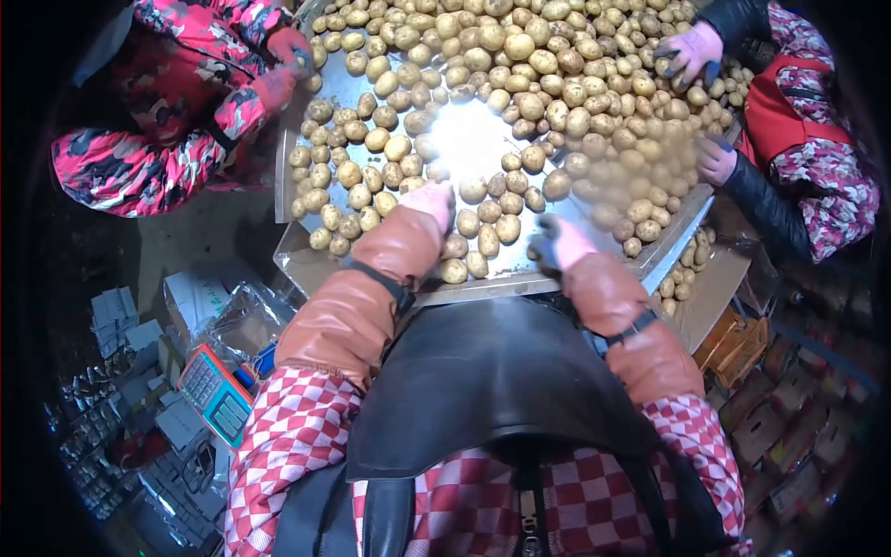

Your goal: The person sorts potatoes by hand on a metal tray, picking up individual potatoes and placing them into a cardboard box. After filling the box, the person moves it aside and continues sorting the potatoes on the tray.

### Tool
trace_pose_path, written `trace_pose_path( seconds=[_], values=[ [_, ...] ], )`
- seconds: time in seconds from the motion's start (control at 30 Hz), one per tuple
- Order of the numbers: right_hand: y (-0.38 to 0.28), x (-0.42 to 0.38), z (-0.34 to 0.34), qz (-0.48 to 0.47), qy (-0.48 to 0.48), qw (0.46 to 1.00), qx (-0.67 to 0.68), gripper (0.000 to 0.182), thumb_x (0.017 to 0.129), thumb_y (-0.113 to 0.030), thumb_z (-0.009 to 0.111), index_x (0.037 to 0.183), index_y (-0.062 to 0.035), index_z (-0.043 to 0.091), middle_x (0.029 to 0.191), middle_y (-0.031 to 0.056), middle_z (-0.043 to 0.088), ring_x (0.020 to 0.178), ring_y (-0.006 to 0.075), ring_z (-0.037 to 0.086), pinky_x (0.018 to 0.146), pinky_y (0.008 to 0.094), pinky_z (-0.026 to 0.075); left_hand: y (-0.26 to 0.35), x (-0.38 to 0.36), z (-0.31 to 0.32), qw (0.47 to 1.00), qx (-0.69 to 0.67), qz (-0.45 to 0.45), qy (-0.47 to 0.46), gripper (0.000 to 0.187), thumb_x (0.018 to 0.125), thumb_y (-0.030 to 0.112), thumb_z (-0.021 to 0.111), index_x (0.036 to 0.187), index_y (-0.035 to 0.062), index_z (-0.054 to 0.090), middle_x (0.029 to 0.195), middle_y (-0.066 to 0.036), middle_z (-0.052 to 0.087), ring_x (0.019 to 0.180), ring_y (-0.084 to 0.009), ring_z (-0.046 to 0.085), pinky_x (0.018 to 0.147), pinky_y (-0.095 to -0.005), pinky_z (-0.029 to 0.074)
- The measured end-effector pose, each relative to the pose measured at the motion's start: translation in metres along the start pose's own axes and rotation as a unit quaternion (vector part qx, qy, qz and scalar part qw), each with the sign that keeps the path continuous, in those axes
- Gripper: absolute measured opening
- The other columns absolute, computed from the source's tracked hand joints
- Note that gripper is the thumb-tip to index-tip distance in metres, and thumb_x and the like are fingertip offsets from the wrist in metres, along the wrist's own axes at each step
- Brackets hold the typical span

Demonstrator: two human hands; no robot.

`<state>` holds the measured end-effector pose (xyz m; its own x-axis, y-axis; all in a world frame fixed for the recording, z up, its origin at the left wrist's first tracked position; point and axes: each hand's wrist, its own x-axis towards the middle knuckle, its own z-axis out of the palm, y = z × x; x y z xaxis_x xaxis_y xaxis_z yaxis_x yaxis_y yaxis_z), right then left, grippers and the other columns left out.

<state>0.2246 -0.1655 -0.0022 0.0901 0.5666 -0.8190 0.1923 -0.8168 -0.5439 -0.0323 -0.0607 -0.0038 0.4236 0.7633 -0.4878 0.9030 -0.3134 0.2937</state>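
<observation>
My left hand [431, 201], in a pink glove, lies over the potatoes on the metal sorting table [371, 85]. Its fingers are mostly hidden by the back of the hand and the bright glare. A potato [472, 190] sits just to its right. Close to the table's front edge is my right hand [564, 243], gloved in pink with dark fingertips, its fingers somewhat apart. Nothing shows between them. Between my two hands, a small group of potatoes [508, 227] is spread on the metal surface.
A large heap of potatoes [557, 56] covers the far side. Gloved hands of one person [278, 70] are at the left rim, another's hand [691, 51] on the heap at right. A cardboard box [710, 288] with potatoes stands lower right; a scale [215, 395] lower left.
</observation>
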Motion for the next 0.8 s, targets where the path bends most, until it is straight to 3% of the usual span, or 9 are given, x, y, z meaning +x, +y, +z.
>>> trace_pose_path(
  seconds=[0.07,0.13,0.17,0.2,0.23,0.3,0.53,0.67,0.8],
  values=[
    [-0.048,-0.025,0.014,-0.105,-0.1,0.979,-0.142,0.045,0.096,-0.021,0.061,0.137,-0.0044,0.052,0.105,0.0074,0.068,0.081,0.0155,0.063,0.063,0.0275,0.048,0.002,-0.012,-0.01,0.996,-0.053,-0.071,0.027,0.033,0.092,0.019,0.054,0.124,0.0132,0.058,0.119,-0.017,0.064,0.114,-0.0348,0.06,0.098,-0.0427,0.047],
    [-0.038,0.0,0.01,-0.078,-0.197,0.968,0.133,0.039,0.093,-0.015,0.065,0.131,-0.0096,0.06,0.098,0.0076,0.067,0.076,0.0145,0.063,0.063,0.0282,0.049,-0.015,-0.032,0.007,0.981,-0.135,-0.066,0.124,0.04,0.093,0.023,0.055,0.133,0.0171,0.055,0.124,-0.017,0.062,0.119,-0.0341,0.058,0.102,-0.0422,0.045],
    [-0.034,0.009,0.003,-0.172,-0.132,0.975,0.038,0.033,0.094,-0.009,0.061,0.126,-0.0095,0.065,0.101,0.0085,0.068,0.083,0.0174,0.065,0.069,0.0306,0.051,-0.01,-0.052,-0.006,0.975,-0.172,-0.059,0.126,0.043,0.095,0.025,0.054,0.138,0.0216,0.052,0.13,-0.018,0.059,0.122,-0.035,0.056,0.104,-0.0427,0.044],
    [-0.046,0.024,0.007,-0.281,-0.045,0.936,0.21,0.029,0.094,-0.007,0.056,0.12,-0.0104,0.069,0.097,0.0065,0.07,0.088,0.0191,0.065,0.076,0.0334,0.052,-0.014,-0.06,0.0,0.975,-0.149,-0.086,0.14,0.042,0.094,0.026,0.056,0.136,0.0232,0.054,0.13,-0.018,0.058,0.118,-0.037,0.057,0.101,-0.0441,0.046],
    [-0.05,0.029,-0.021,-0.252,0.082,0.964,-0.029,0.033,0.091,-0.006,0.053,0.119,-0.0112,0.069,0.1,0.0101,0.071,0.097,0.0253,0.066,0.086,0.0367,0.052,-0.016,-0.069,0.006,0.971,-0.173,-0.063,0.153,0.041,0.093,0.027,0.058,0.134,0.0227,0.055,0.127,-0.018,0.059,0.115,-0.0379,0.059,0.098,-0.0447,0.047],
    [-0.081,0.05,-0.045,-0.412,0.238,0.807,-0.349,0.035,0.088,-0.003,0.059,0.122,-0.0103,0.065,0.101,0.0167,0.067,0.099,0.032,0.065,0.087,0.0405,0.052,-0.004,-0.081,0.01,0.97,-0.187,-0.034,0.152,0.04,0.092,0.026,0.062,0.131,0.02,0.057,0.121,-0.018,0.061,0.111,-0.0388,0.06,0.095,-0.0444,0.049],
    [-0.115,0.048,-0.022,-0.238,0.213,0.686,-0.654,0.076,0.077,-0.001,0.062,0.148,-0.0175,0.038,0.142,0.0112,0.046,0.11,0.0348,0.06,0.095,0.0422,0.051,0.0,-0.056,0.05,0.96,-0.207,0.04,0.184,0.029,0.086,0.016,0.064,0.115,0.0119,0.062,0.111,-0.018,0.063,0.102,-0.0384,0.062,0.088,-0.044,0.05],
    [-0.093,0.083,-0.031,-0.411,0.295,0.621,-0.599,0.042,0.091,-0.011,0.048,0.132,-0.012,0.052,0.133,0.0091,0.051,0.093,0.0349,0.066,0.077,0.0436,0.057,-0.018,-0.074,0.032,0.933,-0.232,-0.139,0.236,0.029,0.088,0.017,0.065,0.116,0.0081,0.062,0.112,-0.022,0.062,0.106,-0.0406,0.06,0.092,-0.0456,0.049],
    [-0.104,0.102,-0.031,-0.358,0.268,0.612,-0.652,0.033,0.09,-0.011,0.05,0.121,-0.0117,0.062,0.128,0.0094,0.055,0.097,0.0324,0.066,0.08,0.0424,0.057,0.012,-0.074,0.027,0.961,-0.183,-0.019,0.209,0.03,0.09,0.019,0.063,0.119,0.012,0.064,0.113,-0.02,0.062,0.104,-0.041,0.06,0.09,-0.0458,0.049]
  ],
)
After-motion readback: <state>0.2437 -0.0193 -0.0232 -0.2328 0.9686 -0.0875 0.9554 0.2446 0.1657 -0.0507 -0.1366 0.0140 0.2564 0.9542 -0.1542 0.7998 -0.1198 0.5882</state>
